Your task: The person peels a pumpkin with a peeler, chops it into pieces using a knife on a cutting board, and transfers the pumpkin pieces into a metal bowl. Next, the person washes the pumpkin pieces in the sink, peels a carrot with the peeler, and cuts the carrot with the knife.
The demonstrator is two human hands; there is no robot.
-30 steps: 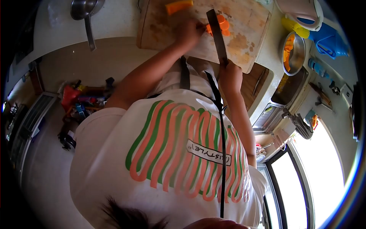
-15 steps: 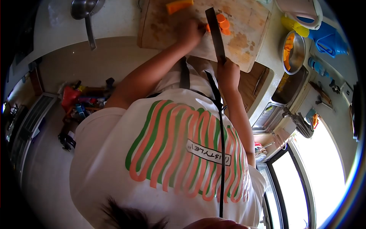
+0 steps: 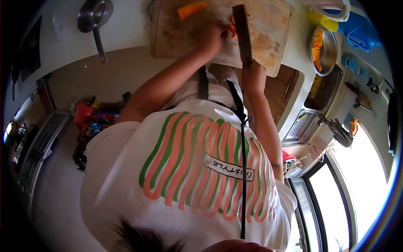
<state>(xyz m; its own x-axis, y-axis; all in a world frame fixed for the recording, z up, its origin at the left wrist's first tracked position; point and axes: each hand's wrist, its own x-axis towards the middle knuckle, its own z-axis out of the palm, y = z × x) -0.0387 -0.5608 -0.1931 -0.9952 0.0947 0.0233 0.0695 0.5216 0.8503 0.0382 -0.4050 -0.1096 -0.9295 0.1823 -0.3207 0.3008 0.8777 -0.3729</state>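
Observation:
My right hand is wrapped around the handle of a broad-bladed kitchen knife, whose blade points away from me over the wooden cutting board. Just left of the blade, my left hand has its fingers curled together at some orange carrot slices. Those slices are partly hidden by my fingers and the knife. A longer orange piece, with a yellowish edge, lies on the board beyond my left hand.
A metal bowl with orange strips stands on the counter at right, beside the sink. A steel pan sits at left, its handle toward me. Blue and yellow items are at the far right. A half-seen drawer is below the board.
The carrot slices lay spread to the right of the blade; now they show bunched left of it at my left fingertips. The blade has tilted more upright. The whole view has shifted slightly.

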